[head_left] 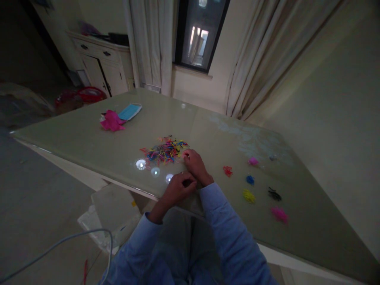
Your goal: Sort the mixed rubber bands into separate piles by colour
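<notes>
A mixed heap of small, thin coloured pieces that look like rubber bands (166, 152) lies on the glossy table (196, 122). At the heap's right edge, my right hand (196, 165) has its fingers drawn together in a pinch; whatever they hold is too small to make out. Nearer the table's front edge, my left hand (179, 188) is curled closed just below the right wrist, its contents hidden. Separate little piles sit to the right: red (227, 171), blue (250, 180), yellow (248, 196), black (274, 194) and pink (279, 214).
Another pink pile (253, 161) and a small greyish bit (272, 158) lie farther back on the right. Beyond the heap at left are a blue face mask (130, 112) and a crumpled pink wrapper (113, 121). A grey cable (65, 240) loops at lower left.
</notes>
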Demonstrator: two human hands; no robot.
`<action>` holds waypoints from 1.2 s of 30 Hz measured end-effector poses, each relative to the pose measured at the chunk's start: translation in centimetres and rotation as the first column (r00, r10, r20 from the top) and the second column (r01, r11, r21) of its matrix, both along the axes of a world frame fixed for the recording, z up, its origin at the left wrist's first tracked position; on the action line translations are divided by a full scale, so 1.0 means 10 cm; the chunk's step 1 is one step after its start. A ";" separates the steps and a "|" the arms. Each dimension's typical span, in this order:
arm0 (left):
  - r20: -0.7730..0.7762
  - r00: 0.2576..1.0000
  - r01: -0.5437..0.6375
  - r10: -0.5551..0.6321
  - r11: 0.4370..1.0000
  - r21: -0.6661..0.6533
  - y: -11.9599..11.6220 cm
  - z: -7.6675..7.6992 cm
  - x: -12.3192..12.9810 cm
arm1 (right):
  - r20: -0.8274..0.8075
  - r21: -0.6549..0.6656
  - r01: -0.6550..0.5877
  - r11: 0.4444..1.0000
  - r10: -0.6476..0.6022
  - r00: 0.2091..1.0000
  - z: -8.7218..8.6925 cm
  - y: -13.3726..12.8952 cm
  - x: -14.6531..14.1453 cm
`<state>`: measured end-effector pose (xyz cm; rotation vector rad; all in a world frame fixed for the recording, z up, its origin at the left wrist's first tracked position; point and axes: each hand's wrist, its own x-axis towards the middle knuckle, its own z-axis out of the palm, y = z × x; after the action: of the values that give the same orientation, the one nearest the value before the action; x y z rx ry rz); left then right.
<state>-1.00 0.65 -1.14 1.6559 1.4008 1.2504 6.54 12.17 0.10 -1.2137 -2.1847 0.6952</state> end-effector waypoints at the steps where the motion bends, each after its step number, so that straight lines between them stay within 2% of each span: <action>1: -0.003 1.000 -0.001 0.001 1.000 -0.003 0.00 0.00 0.00 | -0.110 -0.069 0.018 0.997 -0.025 0.994 0.01 -0.02 0.02; 3: -0.010 1.000 0.002 -0.002 1.000 -0.009 0.00 -0.01 -0.01 | -0.357 -0.273 -0.032 0.961 -0.070 0.932 0.07 -0.09 0.09; 5: -0.007 1.000 0.004 -0.004 1.000 -0.013 0.00 -0.02 -0.01 | -0.573 -0.458 -0.182 0.870 -0.133 0.809 0.16 -0.21 0.20; 7: 0.000 1.000 0.006 -0.006 1.000 -0.009 0.00 -0.02 -0.02 | -0.713 -0.533 -0.320 0.783 -0.212 0.668 0.26 -0.36 0.33; 8: 0.000 1.000 0.007 -0.007 1.000 -0.007 0.00 -0.02 -0.02 | -0.753 -0.543 -0.354 0.761 -0.254 0.608 0.31 -0.45 0.41; 11: -0.015 1.000 0.011 -0.011 1.000 -0.008 0.00 -0.01 -0.03 | -0.794 -0.553 -0.354 0.754 -0.349 0.498 0.43 -0.70 0.64; 15: -0.038 0.999 0.013 -0.014 1.000 -0.023 0.00 0.01 -0.05 | -0.802 -0.551 -0.273 0.789 -0.409 0.436 0.50 -0.96 0.93; 19: -0.045 0.999 -0.002 0.000 0.999 -0.037 0.01 0.00 -0.06 | -0.814 -0.542 -0.213 0.813 -0.445 0.373 0.49 -1.12 1.16; 27: -0.039 0.999 -0.027 0.025 0.998 -0.056 0.00 0.01 -0.06 | -0.805 -0.542 -0.063 0.838 -0.495 0.327 0.46 -1.32 1.48; 30: -0.050 0.998 -0.030 0.026 0.997 -0.071 0.00 0.00 -0.07 | -0.780 -0.551 0.019 0.834 -0.523 0.344 0.41 -1.39 1.61; 33: -0.058 0.998 -0.035 0.030 0.995 -0.090 0.00 -0.01 -0.08 | -0.712 -0.512 0.211 0.833 -0.548 0.439 0.28 -1.42 1.82; 34: -0.065 0.997 -0.040 0.034 0.995 -0.092 0.00 0.00 -0.08 | -0.666 -0.462 0.319 0.828 -0.561 0.491 0.23 -1.42 1.91; 36: -0.084 0.996 -0.050 0.042 0.994 -0.095 -0.01 0.01 -0.08 | -0.538 -0.280 0.539 0.794 -0.595 0.596 0.13 -1.39 2.10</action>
<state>-1.76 0.58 -1.06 1.6333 1.5323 1.1327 27.52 -1.76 1.35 -1.3897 -1.1386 0.7609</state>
